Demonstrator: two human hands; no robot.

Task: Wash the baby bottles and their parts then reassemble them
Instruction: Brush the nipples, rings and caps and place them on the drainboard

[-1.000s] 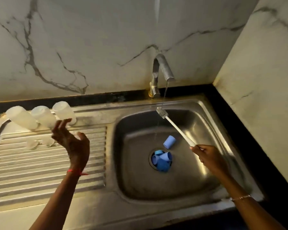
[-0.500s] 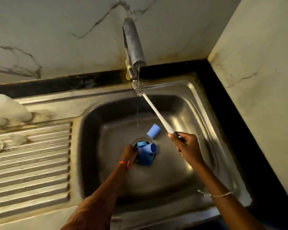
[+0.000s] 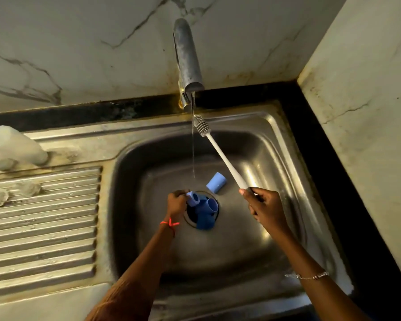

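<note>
Head: blue cap (image 3: 192,199) in left hand (image 3: 177,204)

Tap (image 3: 187,59) behind the sink basin (image 3: 252,239), drainboard (image 3: 44,228) left of it, bottles (image 3: 12,147) at the drainboard's back left, caps (image 3: 205,212) clustered in the drain, lone cap (image 3: 216,182) just behind them, left hand (image 3: 177,203) gripping the cluster's left side, right hand (image 3: 267,209) to the right holding a brush (image 3: 220,154) slanted back toward the tap.

The left grip (image 3: 177,203) pinches a pale blue cap (image 3: 192,198) at the drain (image 3: 189,220); the right grip (image 3: 267,210) holds a bottle brush (image 3: 220,154), its head beyond it beside the water stream (image 3: 193,147).
</note>
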